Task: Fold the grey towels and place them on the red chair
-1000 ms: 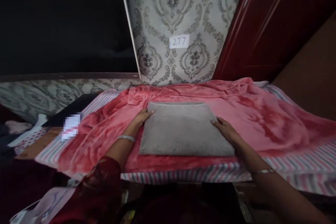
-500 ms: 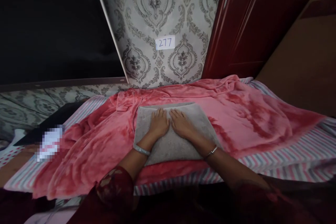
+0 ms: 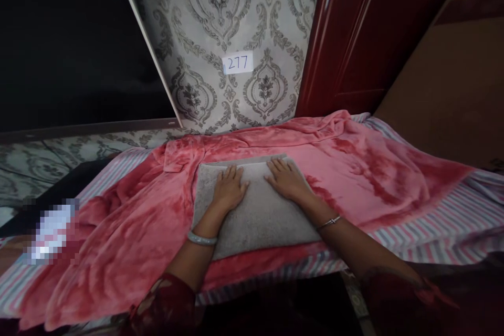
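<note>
A folded grey cloth (image 3: 252, 218), towel-like in texture, lies flat in front of me, its layers showing along the far edge. My left hand (image 3: 229, 188) rests palm down on its left part, fingers stretched toward the wall. On the far right part lies my right hand (image 3: 287, 178), also flat with fingers spread. Neither hand grips anything. Beneath the grey cloth a pink plush blanket (image 3: 142, 241) spreads out, rumpled on both sides.
A striped sheet (image 3: 425, 226) shows under the blanket. At the back left stands a large dark screen (image 3: 79, 52). A paper marked 277 (image 3: 238, 62) is on the patterned wall, beside a dark red door (image 3: 346, 37). A brown cardboard-like panel (image 3: 444, 79) leans at right.
My hands have moved apart across the grey cloth, the left one leftward and the right one rightward. The whole view has shifted slightly.
</note>
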The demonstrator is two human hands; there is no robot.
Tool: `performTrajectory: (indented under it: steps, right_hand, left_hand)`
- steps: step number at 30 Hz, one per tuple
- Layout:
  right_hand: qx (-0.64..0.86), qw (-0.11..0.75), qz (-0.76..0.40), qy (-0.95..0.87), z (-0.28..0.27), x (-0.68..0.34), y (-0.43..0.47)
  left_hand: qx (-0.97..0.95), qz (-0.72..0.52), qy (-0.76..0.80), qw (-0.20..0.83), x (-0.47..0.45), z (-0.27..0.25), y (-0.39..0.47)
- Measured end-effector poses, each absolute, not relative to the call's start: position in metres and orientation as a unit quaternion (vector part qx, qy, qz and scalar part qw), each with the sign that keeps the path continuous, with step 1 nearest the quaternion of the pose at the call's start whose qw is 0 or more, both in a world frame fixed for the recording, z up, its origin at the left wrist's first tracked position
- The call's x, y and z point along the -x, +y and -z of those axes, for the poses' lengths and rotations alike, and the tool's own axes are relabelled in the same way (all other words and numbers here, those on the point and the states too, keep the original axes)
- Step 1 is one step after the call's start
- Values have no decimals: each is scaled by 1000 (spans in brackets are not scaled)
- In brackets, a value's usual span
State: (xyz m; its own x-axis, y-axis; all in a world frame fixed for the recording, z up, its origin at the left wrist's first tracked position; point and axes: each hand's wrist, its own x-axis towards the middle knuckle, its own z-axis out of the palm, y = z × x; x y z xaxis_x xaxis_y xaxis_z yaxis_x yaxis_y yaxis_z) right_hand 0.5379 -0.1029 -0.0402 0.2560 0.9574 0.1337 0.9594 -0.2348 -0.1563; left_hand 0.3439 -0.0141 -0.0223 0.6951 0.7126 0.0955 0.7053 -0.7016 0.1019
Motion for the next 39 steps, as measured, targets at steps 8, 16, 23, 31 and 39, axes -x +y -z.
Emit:
performTrajectory:
  steps: [8,16,23,31,39]
  right_hand:
    - [815,115,-16,-568,44,-553,-108]
    - [814,135,-31,-564,44,-556,-108]
    - [825,111,-17,-554,33,-549,-112]
    - [709,119,-63,-692,3,-469,-99]
    - [628,138,-61,-763,19,-387,-61]
  left_hand:
    - [-889,-83,450,28,-312,20,15]
    - [-877,-138,453,81,-280,38,41]
    - [-843,-299,402,197,-265,60,60]
    - [-751,-384,457,283,-254,55,62]
    - [-752,-398,453,265,-257,55,60]
